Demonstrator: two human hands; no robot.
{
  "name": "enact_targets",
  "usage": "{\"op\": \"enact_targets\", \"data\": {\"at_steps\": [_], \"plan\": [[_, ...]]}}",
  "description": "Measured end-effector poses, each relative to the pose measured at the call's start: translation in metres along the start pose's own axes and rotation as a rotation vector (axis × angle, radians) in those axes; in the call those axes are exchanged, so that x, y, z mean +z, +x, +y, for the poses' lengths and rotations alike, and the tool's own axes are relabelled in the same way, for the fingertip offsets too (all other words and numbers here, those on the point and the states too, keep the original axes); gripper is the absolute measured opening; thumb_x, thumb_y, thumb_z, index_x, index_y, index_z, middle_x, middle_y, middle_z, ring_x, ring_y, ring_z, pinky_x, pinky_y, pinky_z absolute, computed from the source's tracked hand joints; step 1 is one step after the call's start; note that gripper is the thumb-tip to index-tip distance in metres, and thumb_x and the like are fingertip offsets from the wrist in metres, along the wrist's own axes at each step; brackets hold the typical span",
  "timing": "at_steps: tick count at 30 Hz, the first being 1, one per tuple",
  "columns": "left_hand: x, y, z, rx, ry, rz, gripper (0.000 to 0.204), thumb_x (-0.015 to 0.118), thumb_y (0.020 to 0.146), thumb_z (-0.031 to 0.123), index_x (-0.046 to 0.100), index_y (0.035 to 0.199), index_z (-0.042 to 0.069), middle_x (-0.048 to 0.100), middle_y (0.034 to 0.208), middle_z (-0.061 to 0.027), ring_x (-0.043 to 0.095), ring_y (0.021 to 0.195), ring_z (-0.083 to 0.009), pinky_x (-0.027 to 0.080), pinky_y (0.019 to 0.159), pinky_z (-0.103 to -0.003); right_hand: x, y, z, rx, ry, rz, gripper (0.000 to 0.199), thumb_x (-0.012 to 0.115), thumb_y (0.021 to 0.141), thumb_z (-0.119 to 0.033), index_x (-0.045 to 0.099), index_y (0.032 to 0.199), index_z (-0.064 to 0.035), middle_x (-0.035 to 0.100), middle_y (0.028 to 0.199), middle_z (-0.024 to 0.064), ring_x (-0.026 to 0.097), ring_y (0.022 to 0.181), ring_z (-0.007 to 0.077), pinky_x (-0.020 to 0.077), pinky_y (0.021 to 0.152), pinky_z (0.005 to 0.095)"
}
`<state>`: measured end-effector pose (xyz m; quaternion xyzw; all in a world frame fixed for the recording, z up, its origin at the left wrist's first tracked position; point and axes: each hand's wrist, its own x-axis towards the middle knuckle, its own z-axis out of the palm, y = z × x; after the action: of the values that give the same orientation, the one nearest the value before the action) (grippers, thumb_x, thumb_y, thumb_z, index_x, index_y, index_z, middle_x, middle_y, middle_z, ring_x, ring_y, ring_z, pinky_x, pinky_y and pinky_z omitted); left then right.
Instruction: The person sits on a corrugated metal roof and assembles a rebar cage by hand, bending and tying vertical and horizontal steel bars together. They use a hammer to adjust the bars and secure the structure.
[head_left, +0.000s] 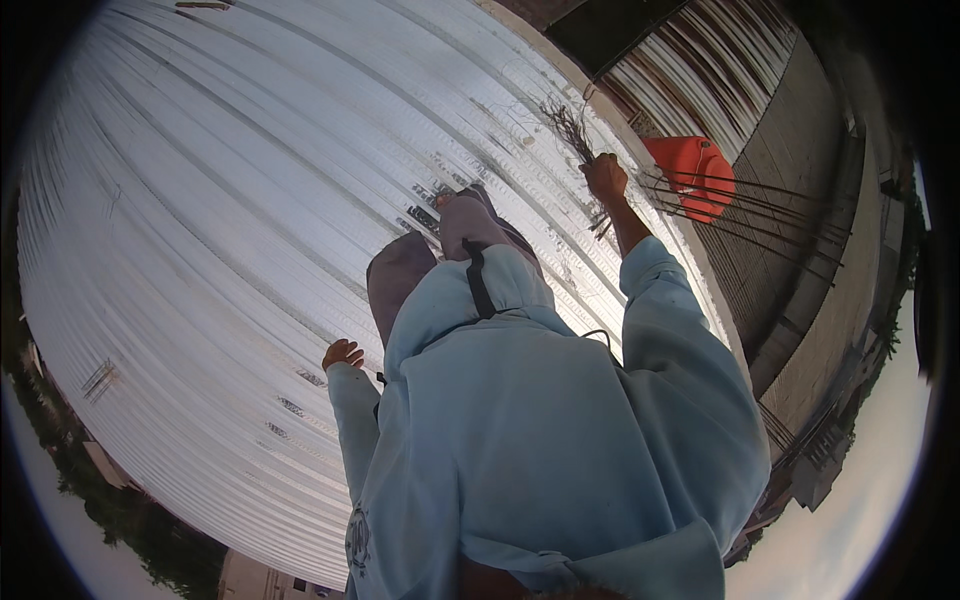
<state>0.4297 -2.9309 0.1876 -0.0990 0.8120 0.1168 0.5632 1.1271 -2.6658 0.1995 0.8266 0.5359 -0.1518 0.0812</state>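
Observation:
My right hand, raised by the right edge of the corrugated metal roof, is closed round a bundle of thin dark twig-like strands. The strands fan out loosely above the fist, and a few ends stick out below it. Whether they are twigs or wire I cannot tell. At my left side, my left hand hangs low over the sheeting with its fingers loosely bent and nothing visible in them. Under me spreads the pale ribbed metal roof, with dark worn patches near my feet.
A raised pale edge borders the roof on the right. Beyond it lie an orange-red plastic object, several thin metal rods jutting sideways, and a rusty corrugated roof. A small stick rests at the far left.

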Motion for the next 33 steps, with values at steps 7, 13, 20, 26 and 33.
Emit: {"op": "enact_targets", "data": {"at_steps": [7, 13, 20, 26, 33], "plan": [[-0.051, 0.061, 0.2, -0.082, -0.206, -0.004, 0.037, 0.049, 0.098, 0.018, 0.048, 0.134, 0.011, 0.064, 0.127, -0.0137, 0.067, 0.096, -0.0337, 0.051, 0.073, -0.055, -0.164, 0.19, -0.353, -0.346, 0.418, -0.059, 0.047, 0.083, 0.075, -0.046, 0.067, 0.085, -0.0023, 0.069, 0.082, 0.0153, 0.068, 0.079, 0.0284, 0.052, 0.072, 0.0436], [-0.134, 0.056, 0.528, 0.682, -0.105, -0.067, 0.032, 0.062, 0.09, 0.017, 0.063, 0.119, 0.005, 0.072, 0.104, -0.0105, 0.07, 0.083, -0.0233, 0.054, 0.066, -0.036, -0.238, 0.186, -0.696, -0.526, 0.947, -0.262, 0.035, 0.079, 0.086, -0.036, 0.067, 0.087, -0.0026, 0.061, 0.074, 0.0029, 0.053, 0.07, 0.0129, 0.0431, 0.067, 0.029], [-0.118, -0.107, 0.939, 1.242, 0.219, -0.299, 0.065, 0.068, 0.086, 0.057, 0.068, 0.122, 0.002, 0.07, 0.115, -0.0098, 0.062, 0.115, -0.0207, 0.048, 0.096, -0.042, -0.27, 0.179, -0.997, -0.655, 1.265, -0.43, 0.032, 0.073, 0.092, -0.033, 0.061, 0.087, -0.0039, 0.059, 0.077, 0.0001, 0.05, 0.073, 0.0088, 0.0411, 0.067, 0.0271], [-0.11, -0.115, 1.135, 1.074, -0.422, -0.762, 0.066, 0.081, 0.082, 0.02, 0.042, 0.129, -0.005, 0.068, 0.1, -0.0211, 0.07, 0.084, -0.0279, 0.057, 0.069, -0.035, -0.305, 0.26, -1.146, -0.86, 1.147, -0.64, 0.039, 0.07, 0.093, -0.031, 0.067, 0.109, 0.0037, 0.067, 0.094, 0.0082, 0.061, 0.087, 0.0174, 0.0489, 0.081, 0.0329], [-0.151, -0.092, 1.257, 1.216, -0.606, -0.338, 0.061, 0.081, 0.081, 0.016, 0.044, 0.128, 0.0, 0.066, 0.097, -0.0147, 0.065, 0.079, -0.0192, 0.054, 0.069, -0.032, -0.405, 0.384, -1.287, -0.758, 1.061, -0.602, 0.051, 0.072, 0.092, -0.035, 0.063, 0.12, 0.0062, 0.07, 0.095, 0.0124, 0.064, 0.076, 0.0157, 0.0532, 0.067, 0.0291]]}}
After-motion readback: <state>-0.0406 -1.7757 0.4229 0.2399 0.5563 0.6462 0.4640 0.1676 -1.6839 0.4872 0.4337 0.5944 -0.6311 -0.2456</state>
